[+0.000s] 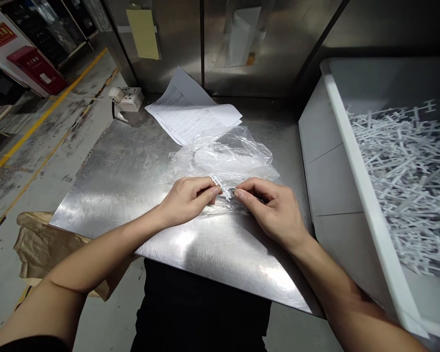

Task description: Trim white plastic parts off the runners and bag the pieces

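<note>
Over the steel table, my left hand (190,199) pinches a small white branched plastic piece (222,187) between thumb and fingers. My right hand (273,203) is closed at the piece's right end, its thumb and index finger on a small dark object (231,191) too small to make out. The two hands are a short way apart, with the white piece between them. Just behind and under them lies a crumpled clear plastic bag (234,154).
A large white bin (330,161) at the right holds a heap of white branched pieces (407,181). Printed sheets (190,110) and a power socket (131,99) are at the back of the steel table (113,181). Brown paper (44,244) is below the left edge.
</note>
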`<state>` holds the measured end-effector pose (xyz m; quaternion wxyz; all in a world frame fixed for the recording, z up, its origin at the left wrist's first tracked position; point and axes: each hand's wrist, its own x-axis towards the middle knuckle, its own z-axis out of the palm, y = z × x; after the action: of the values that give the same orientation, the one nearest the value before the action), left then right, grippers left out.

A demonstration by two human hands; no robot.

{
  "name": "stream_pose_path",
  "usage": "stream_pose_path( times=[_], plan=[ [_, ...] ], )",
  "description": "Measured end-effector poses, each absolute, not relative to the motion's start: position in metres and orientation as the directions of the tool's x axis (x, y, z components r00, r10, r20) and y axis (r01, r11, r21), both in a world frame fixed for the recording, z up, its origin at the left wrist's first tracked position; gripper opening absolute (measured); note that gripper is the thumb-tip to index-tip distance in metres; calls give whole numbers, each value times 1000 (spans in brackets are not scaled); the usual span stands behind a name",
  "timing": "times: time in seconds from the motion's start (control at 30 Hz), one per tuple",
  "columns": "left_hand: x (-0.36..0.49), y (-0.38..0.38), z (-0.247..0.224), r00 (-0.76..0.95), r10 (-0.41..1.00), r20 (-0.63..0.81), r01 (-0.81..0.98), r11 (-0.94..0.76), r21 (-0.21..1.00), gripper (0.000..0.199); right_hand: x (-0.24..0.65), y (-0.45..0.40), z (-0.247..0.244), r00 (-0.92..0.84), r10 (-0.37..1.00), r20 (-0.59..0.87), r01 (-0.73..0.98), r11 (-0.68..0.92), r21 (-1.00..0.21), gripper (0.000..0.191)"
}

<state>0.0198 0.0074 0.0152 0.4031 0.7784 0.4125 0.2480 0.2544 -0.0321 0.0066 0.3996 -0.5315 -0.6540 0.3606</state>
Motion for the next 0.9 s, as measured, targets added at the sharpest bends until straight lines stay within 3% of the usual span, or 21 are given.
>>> stream_pose_path(
  times=[0.2,0.47,0.63,0.9],
  plan=[
    [21,4,3,519,761,390,495,-639,588,17,255,-31,6,-108,993,47,434,90,-896,26],
    [22,-1,1,609,657,444,580,-751,316,31,254,-32,9,-98,993,66,415,101,-904,26],
    [23,-2,2,602,673,430,606,-736,302,32,252,-34,14,-118,987,109,331,142,-933,25],
    [22,-1,3,580,680,449,602,-729,326,30,250,-34,16,-185,980,78,359,141,-922,25]
  ],
)
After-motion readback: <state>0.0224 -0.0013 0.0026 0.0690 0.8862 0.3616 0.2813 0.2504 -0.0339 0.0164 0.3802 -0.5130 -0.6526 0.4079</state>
